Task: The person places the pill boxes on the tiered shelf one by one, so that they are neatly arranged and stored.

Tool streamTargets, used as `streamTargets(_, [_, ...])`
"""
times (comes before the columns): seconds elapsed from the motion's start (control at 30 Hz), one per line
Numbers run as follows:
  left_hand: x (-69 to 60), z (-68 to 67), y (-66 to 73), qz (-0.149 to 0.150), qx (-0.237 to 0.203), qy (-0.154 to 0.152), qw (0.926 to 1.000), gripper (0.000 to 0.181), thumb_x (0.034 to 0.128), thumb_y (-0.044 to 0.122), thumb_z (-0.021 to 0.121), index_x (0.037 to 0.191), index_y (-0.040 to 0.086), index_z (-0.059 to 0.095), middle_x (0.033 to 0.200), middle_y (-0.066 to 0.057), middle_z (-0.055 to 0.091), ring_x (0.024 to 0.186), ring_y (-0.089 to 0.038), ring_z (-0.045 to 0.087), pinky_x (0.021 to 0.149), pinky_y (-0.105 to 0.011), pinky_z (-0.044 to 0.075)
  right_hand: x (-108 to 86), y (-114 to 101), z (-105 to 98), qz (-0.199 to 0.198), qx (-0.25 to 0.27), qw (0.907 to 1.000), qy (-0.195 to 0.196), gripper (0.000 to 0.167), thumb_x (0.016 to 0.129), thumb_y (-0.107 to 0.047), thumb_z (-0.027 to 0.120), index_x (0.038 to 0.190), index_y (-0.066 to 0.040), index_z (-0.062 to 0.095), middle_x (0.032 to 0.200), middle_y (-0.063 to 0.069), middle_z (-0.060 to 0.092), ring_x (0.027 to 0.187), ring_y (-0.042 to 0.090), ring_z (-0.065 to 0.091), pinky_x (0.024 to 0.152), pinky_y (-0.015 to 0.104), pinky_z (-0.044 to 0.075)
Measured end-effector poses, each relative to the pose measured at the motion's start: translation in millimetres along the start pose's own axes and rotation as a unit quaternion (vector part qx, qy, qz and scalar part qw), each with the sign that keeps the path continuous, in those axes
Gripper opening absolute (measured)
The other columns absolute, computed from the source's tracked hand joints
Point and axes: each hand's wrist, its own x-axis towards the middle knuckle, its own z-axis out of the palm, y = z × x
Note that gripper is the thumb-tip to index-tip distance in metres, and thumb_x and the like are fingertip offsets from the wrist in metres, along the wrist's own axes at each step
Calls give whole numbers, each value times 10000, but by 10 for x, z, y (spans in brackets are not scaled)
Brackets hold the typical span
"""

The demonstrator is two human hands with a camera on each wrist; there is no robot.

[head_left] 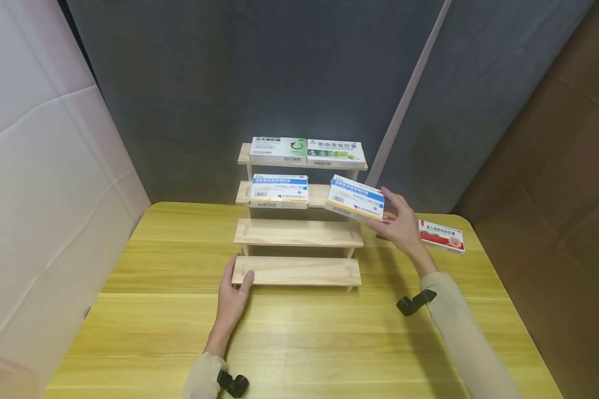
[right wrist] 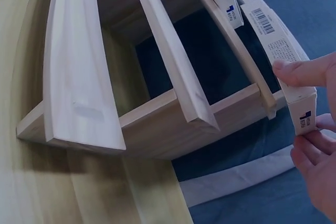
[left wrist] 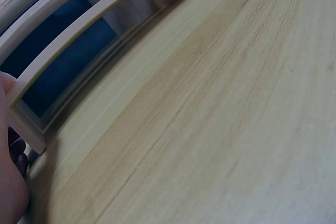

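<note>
Between right-hand fingers (right wrist: pixel 311 151), blue-and-white box (head_left: pixel 355 197), long axis slanting down rightward.

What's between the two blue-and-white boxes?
A bare stretch of the second shelf from the top, between the shelved box and the held box; the head view shows it.

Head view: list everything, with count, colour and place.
Wooden table: 1, yellow, below
Stepped four-tier wooden rack: 1, pale, on table
Flat green-printed cardboard boxes: 2, white, top tier
Flat blue-striped cardboard boxes: 2, white, one on second tier, one held
Flat red-printed cardboard packaging: count unclear, red-white, table's right, partly hidden
Fabric backdrop: 1, dark grey, behind
Narrow strip: 1, pale, against backdrop
Creased pale sheet: 1, white, left
Creased dark sheet: 1, brown, right
Long sleeves: 2, beige, foreground
Wrist cameras: 2, black, by sleeves
Left hand: 1, gripping lowest tier
Right hand: 1, holding blue-striped box
</note>
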Motion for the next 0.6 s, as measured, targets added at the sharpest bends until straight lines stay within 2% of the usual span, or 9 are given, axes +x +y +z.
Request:
streamTargets(0.23, [-30,-1,134,-164,6,-51,9999,666,1047,179,554,1603,36,217,1664,-199,236,1539,-405,206,1222,-617,285,90,-46,23,2,-258,9996,-115,911,807,-199,864,1565,-66,375,1492,200,472,1291,395,540,1092,584,469])
streamTargets(0.33, [-40,-2,170,-190,-73,-48,9998,664,1040,149,560,1596,13,224,1650,-224,256,1523,-421,239,1221,-606,294,123,-64,28,1,-291,9993,-241,908,806,-200,864,1563,-71,379,1492,201,476,1289,402,548,1100,587,459])
streamTargets(0.6, [-4,16,16,-2,48,122,9999,670,1042,178,564,1610,75,225,1642,-191,298,1494,-395,320,1213,-558,340,232,-72,51,-117,-321,9972,-659,911,816,-188,855,1571,-65,360,1474,209,497,1286,419,564,1128,593,432])
